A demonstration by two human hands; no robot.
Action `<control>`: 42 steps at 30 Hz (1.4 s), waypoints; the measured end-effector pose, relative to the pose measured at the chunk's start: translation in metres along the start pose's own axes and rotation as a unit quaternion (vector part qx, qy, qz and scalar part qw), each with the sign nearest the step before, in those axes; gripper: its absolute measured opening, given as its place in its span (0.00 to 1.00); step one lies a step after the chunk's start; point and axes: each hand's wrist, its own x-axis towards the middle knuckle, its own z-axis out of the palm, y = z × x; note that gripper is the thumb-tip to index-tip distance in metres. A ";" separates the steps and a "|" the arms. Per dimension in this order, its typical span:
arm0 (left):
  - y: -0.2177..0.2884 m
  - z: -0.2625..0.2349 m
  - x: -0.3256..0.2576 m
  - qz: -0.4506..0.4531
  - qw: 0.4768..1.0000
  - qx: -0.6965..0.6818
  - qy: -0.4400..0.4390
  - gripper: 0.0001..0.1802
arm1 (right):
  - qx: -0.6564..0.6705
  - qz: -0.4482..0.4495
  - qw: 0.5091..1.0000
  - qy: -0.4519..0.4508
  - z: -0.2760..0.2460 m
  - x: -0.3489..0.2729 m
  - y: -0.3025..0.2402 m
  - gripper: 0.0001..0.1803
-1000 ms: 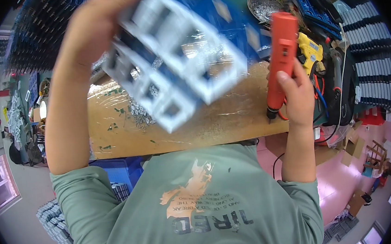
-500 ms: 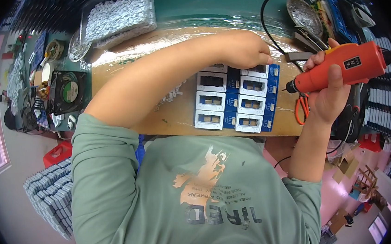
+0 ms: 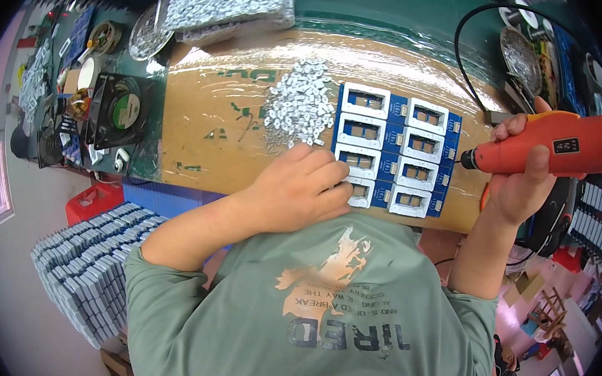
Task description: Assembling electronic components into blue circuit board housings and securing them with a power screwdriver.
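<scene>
A blue circuit board panel lies on the brown work surface, with two columns of white rectangular frames on it. My left hand rests at the panel's near left edge, fingers curled against the lower left frames; its fingertips are partly hidden, so what they pinch cannot be made out. A red electric screwdriver is gripped in my right hand. It lies roughly level, its black nose pointing left close to the panel's right edge. Beyond my left hand spreads a heap of small white plastic pieces.
A clear box of white pieces stands at the back, beside a metal bowl. A black fan sits left. The black cable arcs at the right. Grey parts are stacked low at left.
My left hand has drawn back from the panel's far right corner to its near left edge, uncovering the heap of white pieces. The view has shifted; the screwdriver stays in my right hand.
</scene>
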 end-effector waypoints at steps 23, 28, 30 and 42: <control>-0.019 0.000 -0.039 -0.242 0.964 0.025 0.104 0.10 | 0.044 -0.042 0.998 -0.028 -0.043 0.004 0.019 0.43; -0.020 -0.006 -0.036 -0.248 0.967 0.027 0.045 0.10 | 0.040 -0.041 0.998 0.006 -0.037 0.003 0.017 0.44; -0.023 -0.010 -0.035 -0.230 0.972 0.032 0.029 0.10 | 0.039 -0.043 0.998 -0.021 -0.029 0.002 0.014 0.43; -0.053 0.018 0.096 -0.099 0.987 -0.039 0.120 0.08 | 0.158 -0.058 0.978 -0.125 -0.008 0.023 0.008 0.45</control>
